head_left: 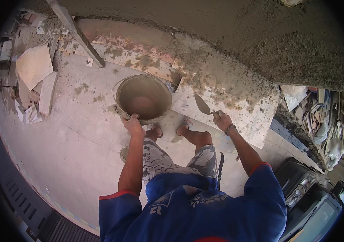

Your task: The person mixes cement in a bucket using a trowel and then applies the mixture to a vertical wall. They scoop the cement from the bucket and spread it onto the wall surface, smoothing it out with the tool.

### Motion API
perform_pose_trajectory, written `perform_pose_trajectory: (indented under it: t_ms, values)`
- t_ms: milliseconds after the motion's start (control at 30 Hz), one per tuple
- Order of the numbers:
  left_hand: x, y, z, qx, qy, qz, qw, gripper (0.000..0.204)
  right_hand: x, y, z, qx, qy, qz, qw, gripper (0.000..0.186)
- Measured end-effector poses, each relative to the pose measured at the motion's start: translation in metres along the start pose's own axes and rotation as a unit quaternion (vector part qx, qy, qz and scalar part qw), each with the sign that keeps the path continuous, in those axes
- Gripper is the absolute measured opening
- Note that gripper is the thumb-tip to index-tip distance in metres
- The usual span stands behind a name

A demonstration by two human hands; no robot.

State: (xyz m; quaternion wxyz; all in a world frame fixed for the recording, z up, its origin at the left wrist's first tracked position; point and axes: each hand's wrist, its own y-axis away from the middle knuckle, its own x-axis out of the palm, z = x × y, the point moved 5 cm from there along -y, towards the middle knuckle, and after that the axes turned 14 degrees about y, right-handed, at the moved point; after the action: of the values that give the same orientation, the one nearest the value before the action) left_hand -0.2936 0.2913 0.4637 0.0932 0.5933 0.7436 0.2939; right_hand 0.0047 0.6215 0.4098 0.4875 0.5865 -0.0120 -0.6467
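My left hand [133, 124] grips the near rim of a round bucket [165, 101]. Grey mortar coats the bucket's inner wall, and its reddish bottom shows through. In front of me on the right, my right hand [223, 120] is closed around the handle of a pointing trowel [202, 105]. The trowel's blade points away and to the left, over a pale board, apart from the bucket. Whether any mortar lies on the blade is hard to make out.
Along the far side runs a wall of wet mortar [256, 28]. A mortar-spattered board [236, 117] lies at its foot. One wooden plank [77, 34] leans at the far left, near broken panels [35, 66]. Rubble [313, 113] and a dark vehicle [301, 189] are on the right.
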Motion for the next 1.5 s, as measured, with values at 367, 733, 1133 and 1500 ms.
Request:
perform_pose_trajectory:
  t_ms: [367,733,1133,1500]
  values:
    - [0.051,-0.172,0.128,0.063,-0.052,0.117,0.990,0.046,0.193,-0.167,0.040,0.110,-0.307,0.106,0.939,0.027]
    - [0.084,-0.223,0.193,0.071,-0.030,0.219,0.973,0.052,0.113,-0.185,-0.052,0.090,-0.166,0.003,0.982,0.032]
    - [0.078,-0.227,0.181,0.078,0.005,0.263,0.962,0.049,0.127,-0.170,-0.066,-0.048,0.232,-0.063,0.970,0.044]
    - [0.063,-0.216,0.175,0.091,0.025,0.259,0.961,0.050,0.139,-0.174,-0.087,-0.068,0.219,-0.125,0.965,0.049]
